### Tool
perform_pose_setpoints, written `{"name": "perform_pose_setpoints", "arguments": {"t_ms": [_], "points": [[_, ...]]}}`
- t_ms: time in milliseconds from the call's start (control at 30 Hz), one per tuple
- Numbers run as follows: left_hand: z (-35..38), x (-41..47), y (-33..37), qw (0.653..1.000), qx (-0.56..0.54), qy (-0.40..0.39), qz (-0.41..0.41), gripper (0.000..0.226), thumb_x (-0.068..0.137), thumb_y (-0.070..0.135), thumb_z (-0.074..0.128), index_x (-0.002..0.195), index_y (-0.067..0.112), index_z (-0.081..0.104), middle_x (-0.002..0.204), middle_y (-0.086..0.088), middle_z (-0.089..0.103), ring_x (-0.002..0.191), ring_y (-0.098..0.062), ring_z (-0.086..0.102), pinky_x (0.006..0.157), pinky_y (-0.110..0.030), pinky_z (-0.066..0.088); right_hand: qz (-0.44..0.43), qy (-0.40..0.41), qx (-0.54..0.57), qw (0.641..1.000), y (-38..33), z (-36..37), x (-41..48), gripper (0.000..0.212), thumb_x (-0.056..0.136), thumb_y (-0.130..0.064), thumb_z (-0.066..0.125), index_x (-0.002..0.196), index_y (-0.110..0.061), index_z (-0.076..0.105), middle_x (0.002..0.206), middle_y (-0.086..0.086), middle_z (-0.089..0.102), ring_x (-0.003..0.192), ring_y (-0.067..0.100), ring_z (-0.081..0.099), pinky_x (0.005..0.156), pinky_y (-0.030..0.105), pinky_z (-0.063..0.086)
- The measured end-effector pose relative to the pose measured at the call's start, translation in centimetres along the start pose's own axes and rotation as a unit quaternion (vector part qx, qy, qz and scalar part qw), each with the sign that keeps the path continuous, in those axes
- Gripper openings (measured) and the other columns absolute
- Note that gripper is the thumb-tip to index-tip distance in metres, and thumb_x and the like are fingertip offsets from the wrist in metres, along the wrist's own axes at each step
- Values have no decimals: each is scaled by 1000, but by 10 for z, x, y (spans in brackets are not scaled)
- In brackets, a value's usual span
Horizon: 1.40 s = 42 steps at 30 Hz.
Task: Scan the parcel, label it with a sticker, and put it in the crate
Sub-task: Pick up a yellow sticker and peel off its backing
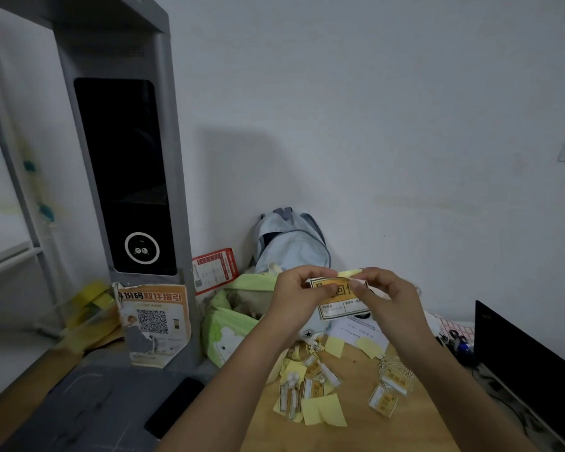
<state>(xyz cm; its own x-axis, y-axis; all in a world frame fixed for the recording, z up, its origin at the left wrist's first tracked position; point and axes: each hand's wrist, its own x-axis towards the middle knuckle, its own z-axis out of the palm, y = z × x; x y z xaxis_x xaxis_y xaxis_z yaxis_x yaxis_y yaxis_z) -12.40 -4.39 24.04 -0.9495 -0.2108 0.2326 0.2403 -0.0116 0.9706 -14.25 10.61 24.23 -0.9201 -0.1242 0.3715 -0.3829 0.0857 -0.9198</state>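
Observation:
Both of my hands are raised over the wooden table (356, 432), holding one orange-and-white sticker (340, 300) between them. My left hand (299, 293) pinches the sticker's left edge. My right hand (384, 293) pinches its top right, where a pale yellow backing strip (349, 273) sticks up. The grey scanner tower (124, 177) with a dark screen stands at the left on a grey base (88, 406). No parcel and no crate can be seen.
Several loose orange stickers (390, 380) and yellow backing papers (323, 411) litter the table. A green bag (225, 324) and a light blue backpack (291, 243) lie against the wall. A black phone (173, 407) rests on the base. A dark monitor (529, 370) stands at the right.

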Motion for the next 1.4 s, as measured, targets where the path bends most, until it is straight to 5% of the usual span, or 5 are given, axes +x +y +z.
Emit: {"name": "perform_pose_setpoints", "arguments": {"t_ms": [500,867,1100,1267,1400], "points": [[-3,9,-6,906,-309,-245,-150,44,74,28,43,94,8,76,95,-10,72,88,-24,62,77,-33,51,16,-83,130,988,-6,-23,7,17,83,1,62,91,-8,74,91,10,76,80,18,71,69,26,59],[7,26,-44,979,-160,-101,-72,24,84,-13,56,102,-5,69,100,-18,71,90,-29,68,81,-32,58,59,-62,197,977,-1,-22,17,16,89,-8,58,82,-7,73,78,10,76,66,20,71,58,31,56],[0,25,-54,992,-64,81,-75,35,86,-4,56,63,19,68,68,-4,55,52,-13,38,40,-14,33,63,-79,208,973,10,-16,20,18,90,-6,54,87,-9,71,81,2,77,72,11,71,65,21,58],[-23,29,-84,969,-90,127,-192,25,89,5,57,112,13,61,87,-3,61,68,-15,53,57,-25,40,102,-67,204,971,19,-11,17,18,90,-9,55,92,-11,73,91,4,76,86,17,67,86,32,50],[-31,34,-125,931,-89,128,-330,5,90,9,57,95,9,58,91,-4,56,72,-17,57,49,-25,36,124,-60,184,973,25,-13,15,17,91,-7,55,89,-10,72,93,8,73,91,22,62,84,34,50]]}}
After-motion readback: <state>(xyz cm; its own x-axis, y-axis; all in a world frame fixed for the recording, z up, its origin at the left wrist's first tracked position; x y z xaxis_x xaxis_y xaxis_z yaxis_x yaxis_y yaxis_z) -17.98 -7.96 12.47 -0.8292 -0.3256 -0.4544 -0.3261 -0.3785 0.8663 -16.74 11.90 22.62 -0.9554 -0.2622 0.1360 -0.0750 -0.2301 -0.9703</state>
